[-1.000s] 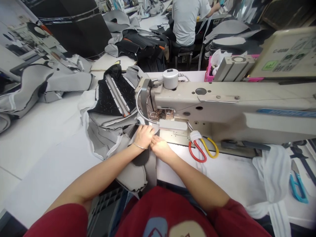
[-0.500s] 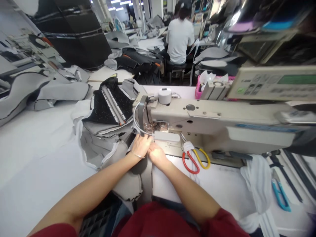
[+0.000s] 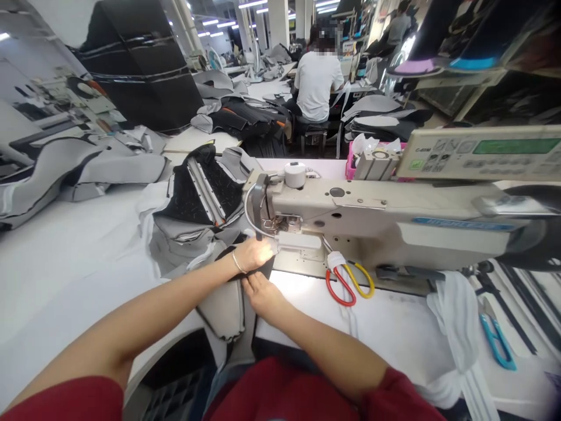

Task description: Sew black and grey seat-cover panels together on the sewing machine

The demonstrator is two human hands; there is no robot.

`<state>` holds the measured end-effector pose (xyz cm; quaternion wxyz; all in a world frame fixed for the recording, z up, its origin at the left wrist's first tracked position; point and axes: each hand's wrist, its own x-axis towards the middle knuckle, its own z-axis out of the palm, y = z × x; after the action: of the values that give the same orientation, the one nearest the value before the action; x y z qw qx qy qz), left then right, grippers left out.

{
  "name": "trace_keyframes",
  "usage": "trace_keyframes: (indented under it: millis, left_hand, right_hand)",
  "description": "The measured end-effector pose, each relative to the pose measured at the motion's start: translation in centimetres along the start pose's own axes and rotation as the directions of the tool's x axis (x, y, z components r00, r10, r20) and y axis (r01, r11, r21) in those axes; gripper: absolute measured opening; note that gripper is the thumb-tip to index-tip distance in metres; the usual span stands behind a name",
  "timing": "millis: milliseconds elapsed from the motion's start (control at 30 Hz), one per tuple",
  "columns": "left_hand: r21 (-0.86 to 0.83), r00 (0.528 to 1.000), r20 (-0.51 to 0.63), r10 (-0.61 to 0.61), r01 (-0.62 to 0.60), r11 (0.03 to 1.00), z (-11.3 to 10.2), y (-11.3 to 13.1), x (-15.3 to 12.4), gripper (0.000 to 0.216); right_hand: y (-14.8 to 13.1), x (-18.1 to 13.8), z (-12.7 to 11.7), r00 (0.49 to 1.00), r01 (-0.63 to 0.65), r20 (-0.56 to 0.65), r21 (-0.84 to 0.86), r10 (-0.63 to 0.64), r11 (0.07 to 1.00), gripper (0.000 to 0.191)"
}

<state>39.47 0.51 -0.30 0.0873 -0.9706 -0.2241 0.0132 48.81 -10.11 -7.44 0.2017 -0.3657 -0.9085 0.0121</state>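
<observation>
White table [image 3: 100,298] spreads under your sewing machine [image 3: 324,202]. Feed the dark fabric [image 3: 266,269] flat and evenly, with fingertips well clear of the sewing head [image 3: 280,224]. This fabric lies beneath your left hand [image 3: 258,253] and against the fingers of your right hand [image 3: 264,297]; both look partly curled, but whether they pinch it, I cannot tell.

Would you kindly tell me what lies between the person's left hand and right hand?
In the head view, part of a dark piece of material shows between the left hand and the right hand.
</observation>
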Motion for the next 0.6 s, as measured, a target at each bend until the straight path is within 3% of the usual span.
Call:
trace_keyframes:
  millis: [67,167,267,467,600]
  left_hand:
    - [-0.005,0.995,0.091,0.042,-0.042,0.999,0.2,0.0,-0.7,0.032]
    - [0.031,0.989,0.150,-0.016,0.011,0.999,0.5,-0.1,-1.8,0.021]
    - [0.069,0.990,0.122,-0.073,0.065,0.995,0.7,-0.1,-2.2,0.026]
    - [0.158,0.996,0.087,0.018,-0.032,0.987,2.1,-0.7,-2.5,0.041]
    - [0.207,0.997,0.018,0.071,-0.073,0.976,3.0,-1.0,-3.2,0.038]
  right_hand:
    - [0.1,0.1,0.1,1.000,0.016,0.000,0.024,-0.016,1.000,0.036]
    - [0.2,0.1,-0.2,1.000,0.006,0.020,0.033,-0.006,0.999,0.035]
    - [0.3,0.2,-0.7,0.999,-0.010,0.048,0.010,0.009,1.000,0.035]
    - [0.1,-0.1,-0.6,0.999,0.020,0.048,-0.085,-0.016,0.996,0.036]
    - [-0.5,-0.3,-0.1,0.989,-0.144,0.002,-0.156,0.146,0.977,0.036]
